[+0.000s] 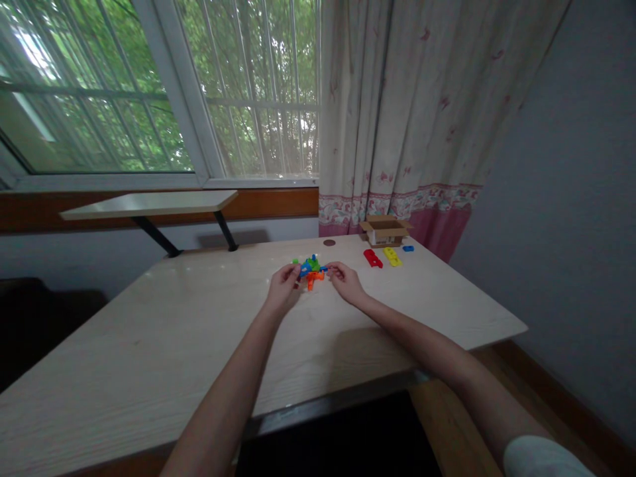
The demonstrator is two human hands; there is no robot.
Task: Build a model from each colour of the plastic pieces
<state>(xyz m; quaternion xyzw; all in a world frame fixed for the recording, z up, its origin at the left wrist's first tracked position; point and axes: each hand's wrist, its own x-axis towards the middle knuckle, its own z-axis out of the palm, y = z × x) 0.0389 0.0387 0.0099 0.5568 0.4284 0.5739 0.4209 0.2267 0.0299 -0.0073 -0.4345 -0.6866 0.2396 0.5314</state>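
Observation:
Over the middle of the desk, a small plastic toy assembly (pixel 312 267) of blue, green and orange parts is between my hands. My left hand (pixel 284 285) is closed on its blue left side. At its right end, my right hand (pixel 344 279) pinches a small blue piece (pixel 323 268) that sticks out from the assembly; whether that piece is joined to it I cannot tell. The orange part (pixel 313 278) points down below the blue and green ones. Fingertips hide some of the toy's edges.
Toward the back right of the desk (pixel 199 331) lie a red plastic piece (pixel 372 258), a yellow one (pixel 392 256) and a small blue one (pixel 408 248). Behind them stands an open cardboard box (pixel 386 233). A dark round spot (pixel 329 242) and a raised white shelf (pixel 154 204) are at the back.

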